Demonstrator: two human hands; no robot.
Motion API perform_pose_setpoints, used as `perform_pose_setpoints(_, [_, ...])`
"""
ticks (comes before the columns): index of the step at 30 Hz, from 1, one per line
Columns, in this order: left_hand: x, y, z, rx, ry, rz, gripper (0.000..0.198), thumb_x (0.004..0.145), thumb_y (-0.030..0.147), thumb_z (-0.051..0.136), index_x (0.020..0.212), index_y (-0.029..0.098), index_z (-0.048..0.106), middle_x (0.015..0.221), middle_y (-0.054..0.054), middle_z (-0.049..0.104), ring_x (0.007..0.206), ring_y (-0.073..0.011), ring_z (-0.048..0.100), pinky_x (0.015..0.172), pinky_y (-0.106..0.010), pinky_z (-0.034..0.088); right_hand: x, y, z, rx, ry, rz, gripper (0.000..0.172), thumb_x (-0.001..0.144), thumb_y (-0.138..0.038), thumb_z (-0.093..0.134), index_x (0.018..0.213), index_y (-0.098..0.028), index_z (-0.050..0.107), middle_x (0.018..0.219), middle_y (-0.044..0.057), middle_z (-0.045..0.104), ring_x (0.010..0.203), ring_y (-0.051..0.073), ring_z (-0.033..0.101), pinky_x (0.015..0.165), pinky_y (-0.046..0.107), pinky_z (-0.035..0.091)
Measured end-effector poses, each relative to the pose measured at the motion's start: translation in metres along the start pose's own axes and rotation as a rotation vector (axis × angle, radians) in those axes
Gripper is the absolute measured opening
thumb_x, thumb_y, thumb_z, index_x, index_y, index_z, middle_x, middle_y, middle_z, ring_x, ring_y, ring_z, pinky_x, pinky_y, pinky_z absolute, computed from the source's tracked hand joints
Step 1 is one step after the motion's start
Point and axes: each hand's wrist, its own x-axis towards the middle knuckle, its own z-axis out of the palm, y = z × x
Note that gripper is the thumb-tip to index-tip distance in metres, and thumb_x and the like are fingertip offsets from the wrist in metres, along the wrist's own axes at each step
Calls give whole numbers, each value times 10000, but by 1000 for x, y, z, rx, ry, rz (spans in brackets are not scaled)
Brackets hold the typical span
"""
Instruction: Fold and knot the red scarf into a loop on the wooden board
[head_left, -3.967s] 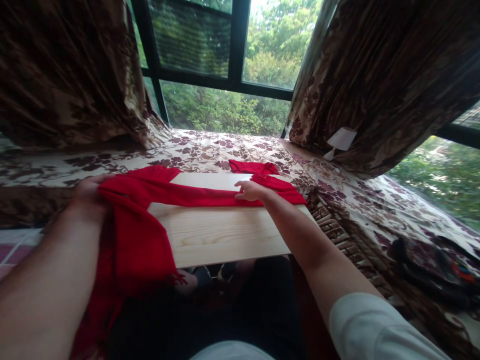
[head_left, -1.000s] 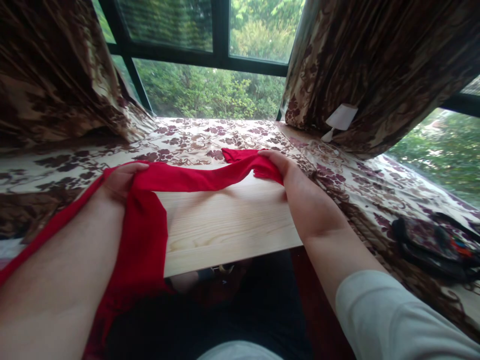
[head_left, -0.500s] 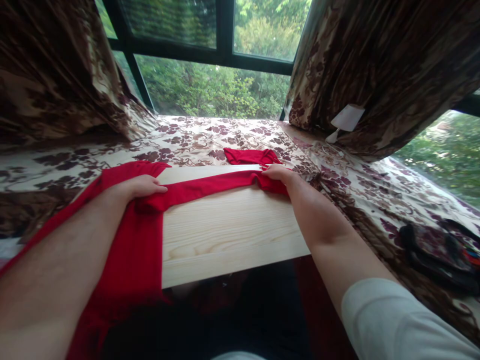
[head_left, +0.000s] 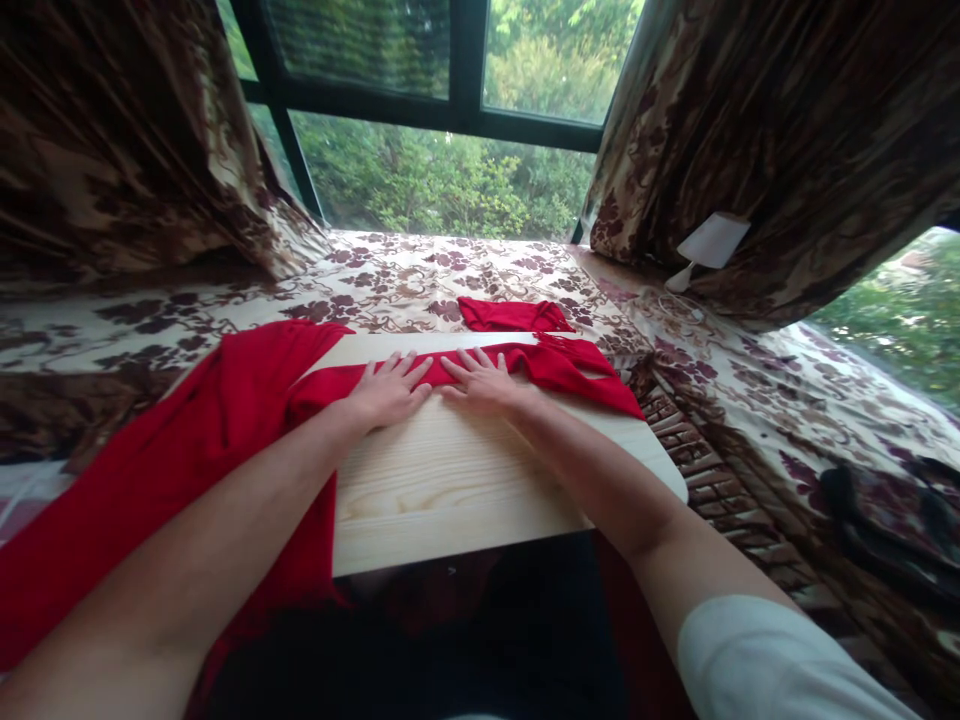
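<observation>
A red scarf (head_left: 577, 366) with fringe lies in a narrow folded strip along the far side of a pale wooden table (head_left: 450, 470). Flat on the strip's middle rests my left hand (head_left: 394, 390), fingers spread. Close to its right, my right hand (head_left: 480, 382) also presses down with fingers apart. The scarf's right end fans out to the table's right side. More red cloth (head_left: 255, 385) is bunched at the left; it drapes over the table's near left edge and passes under my left forearm.
Beyond the table, a small folded red cloth (head_left: 510, 315) sits on a flowered cover (head_left: 405, 275). A white lamp (head_left: 712, 240) stands at the back right beside a patterned curtain (head_left: 675, 150). Black straps or bags (head_left: 877, 520) lie at the right. A window (head_left: 450, 180) is behind.
Both hands have let go of the strip's two ends and come together at its middle, fingers now spread flat. The scarf's right end has dropped onto the table.
</observation>
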Motion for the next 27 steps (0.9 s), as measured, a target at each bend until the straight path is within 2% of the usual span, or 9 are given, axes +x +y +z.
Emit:
perform_pose_setpoints(3, [11,-1,3,16,21,-21,683,987,591,211,1609,309,197,1691,-59,120,1549,-337,94,1194,-626,102,12,-5,6,31,-27,71,758,933,-746,302,1600,-407,178,1694,35,96,1535,405,36,1117,752,-19])
perform_pose_setpoints(11, [33,-3,-8,14,-13,-51,719,967,561,289,1613,258,203,1682,-103,166,1544,-352,114,1193,-621,128,33,-4,2,22,4,129,760,925,-746,288,1597,-403,199,1692,36,114,1532,415,43,1107,769,-3])
perform_pose_setpoints(13, [24,-1,-13,14,47,5,748,932,516,401,1599,208,265,1662,-133,232,1532,-348,174,1201,-576,172,34,-2,4,11,24,119,764,923,-750,290,1597,-401,205,1691,38,126,1531,413,55,1109,767,5])
perform_pose_setpoints(15, [5,1,-19,1,168,116,663,891,382,468,1522,179,436,1593,-129,393,1479,-302,320,1200,-467,251,32,-1,6,4,44,105,753,927,-740,304,1595,-402,215,1688,40,143,1529,410,76,1112,765,23])
perform_pose_setpoints(18, [-36,-3,-32,-36,265,241,441,847,222,438,1196,212,706,1259,-69,689,1211,-221,589,1085,-317,409,24,-5,6,-28,153,98,702,959,-649,362,1592,-369,250,1677,60,191,1522,391,121,1131,741,41])
perform_pose_setpoints(20, [-65,-12,-39,22,322,151,348,843,259,459,1039,207,742,1105,-91,722,1116,-262,625,1037,-357,448,16,-14,5,-72,299,89,656,979,-521,416,1578,-271,322,1655,108,250,1513,363,161,1171,677,53])
perform_pose_setpoints(22, [-87,-26,-42,70,359,-23,329,852,338,487,1010,195,738,1072,-126,711,1085,-304,634,999,-396,469,5,-31,4,-85,391,42,558,975,-362,450,1500,-174,456,1593,157,364,1473,329,267,1200,572,132])
perform_pose_setpoints(24, [-100,-43,-40,75,354,-213,394,854,400,506,1103,174,711,1115,-162,695,1092,-337,636,974,-416,481,-8,-55,6,-9,377,-2,442,951,-267,461,1355,-148,597,1458,169,529,1355,293,438,1152,456,292])
perform_pose_setpoints(27, [-110,-64,-32,16,291,-406,590,857,443,510,1339,108,574,1220,-226,664,1150,-390,619,976,-455,477,-28,-97,14,282,305,45,323,938,-284,469,1134,-186,706,1153,107,710,1076,231,624,959,331,458])
